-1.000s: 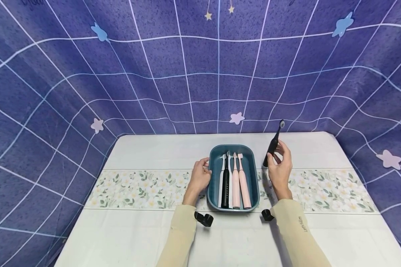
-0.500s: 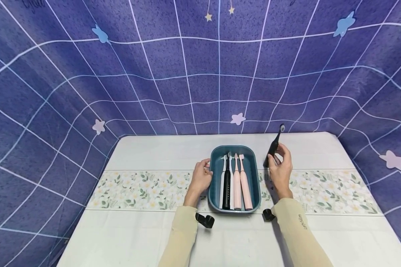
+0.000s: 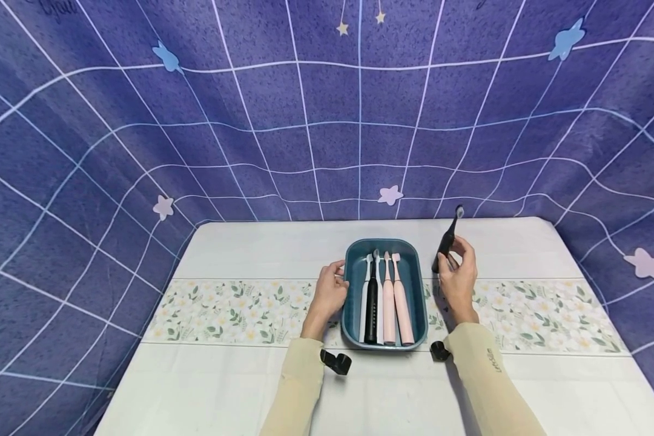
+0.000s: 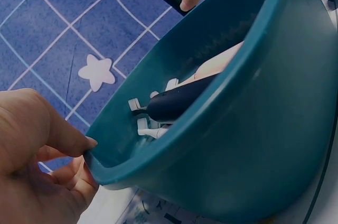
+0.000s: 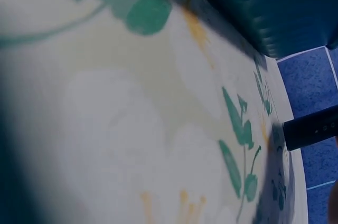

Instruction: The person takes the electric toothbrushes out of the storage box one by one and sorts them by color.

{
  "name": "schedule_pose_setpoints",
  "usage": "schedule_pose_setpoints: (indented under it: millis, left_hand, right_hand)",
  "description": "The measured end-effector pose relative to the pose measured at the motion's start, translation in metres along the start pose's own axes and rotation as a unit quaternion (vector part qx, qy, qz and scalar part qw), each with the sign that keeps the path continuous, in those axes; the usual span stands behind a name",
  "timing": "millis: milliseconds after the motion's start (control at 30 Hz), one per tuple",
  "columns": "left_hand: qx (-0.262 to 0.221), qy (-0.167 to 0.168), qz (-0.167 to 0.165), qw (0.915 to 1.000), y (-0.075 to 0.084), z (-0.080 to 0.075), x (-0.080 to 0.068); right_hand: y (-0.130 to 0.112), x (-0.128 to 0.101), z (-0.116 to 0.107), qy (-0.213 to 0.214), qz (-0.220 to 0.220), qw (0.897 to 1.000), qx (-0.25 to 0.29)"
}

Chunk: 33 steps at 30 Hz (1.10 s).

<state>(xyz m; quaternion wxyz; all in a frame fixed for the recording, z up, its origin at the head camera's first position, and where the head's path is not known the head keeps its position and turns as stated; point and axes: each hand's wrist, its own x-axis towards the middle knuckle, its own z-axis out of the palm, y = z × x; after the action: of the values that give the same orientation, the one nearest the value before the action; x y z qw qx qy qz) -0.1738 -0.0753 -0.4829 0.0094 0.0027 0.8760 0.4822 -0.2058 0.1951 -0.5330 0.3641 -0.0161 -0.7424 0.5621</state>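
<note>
In the head view my left hand (image 3: 327, 297) is at the left side of a teal plastic bin (image 3: 381, 243). Thumb and fingers pinch its rim, as the left wrist view shows. My right hand (image 3: 459, 284) holds a black electric toothbrush (image 3: 447, 242) by its handle, right of the bin, tilted with the brush head up. The handle's lower end (image 5: 311, 129) appears in the right wrist view, close to the tabletop; contact is unclear. Inside the bin lie a black toothbrush (image 3: 371, 309), two white ones (image 3: 380, 315) and two pink ones (image 3: 403, 312), side by side, heads away from me.
The white table (image 3: 223, 387) carries a floral strip (image 3: 223, 309) across its middle. Behind it and at both sides hangs a purple-blue grid-patterned cloth (image 3: 327, 145) with stars. A black wrist camera (image 3: 336, 362) projects from the left sleeve, another (image 3: 439, 351) from the right.
The black toothbrush in my right hand has come down slightly, its head lower than before. My left hand keeps its hold on the bin's rim. The head view has shifted a little.
</note>
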Motion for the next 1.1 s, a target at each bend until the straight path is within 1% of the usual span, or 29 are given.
schedule_pose_setpoints:
  millis: [267, 500, 667, 700, 900, 967, 1100]
  left_hand:
    - [0.004, 0.0, 0.0, 1.0, 0.001, 0.0, 0.002]
    - [-0.005, -0.002, -0.008, 1.0, 0.002, -0.001, 0.001]
    - [-0.007, -0.006, -0.007, 0.9999, 0.0, -0.001, 0.001]
    - [-0.007, -0.005, -0.006, 1.0, 0.0, -0.001, 0.001]
    - [-0.006, 0.003, -0.003, 1.0, 0.0, 0.0, 0.002]
    - [-0.005, 0.003, -0.005, 1.0, -0.001, 0.0, 0.002]
    - [-0.001, -0.001, -0.009, 1.0, -0.001, 0.001, 0.0]
  right_hand:
    - [0.0, 0.001, -0.002, -0.015, -0.01, 1.0, -0.018]
    - [0.003, 0.001, -0.004, -0.024, -0.01, 0.999, -0.019]
    - [0.002, 0.001, -0.005, -0.029, -0.016, 0.999, -0.022]
    - [0.0, 0.001, -0.005, -0.03, -0.018, 0.999, -0.023]
    - [-0.028, 0.0, -0.009, -0.041, -0.024, 0.999, -0.026]
    - [-0.033, 0.0, -0.011, -0.044, -0.022, 0.999, -0.023]
    - [-0.014, 0.001, -0.011, -0.052, -0.01, 0.998, -0.017]
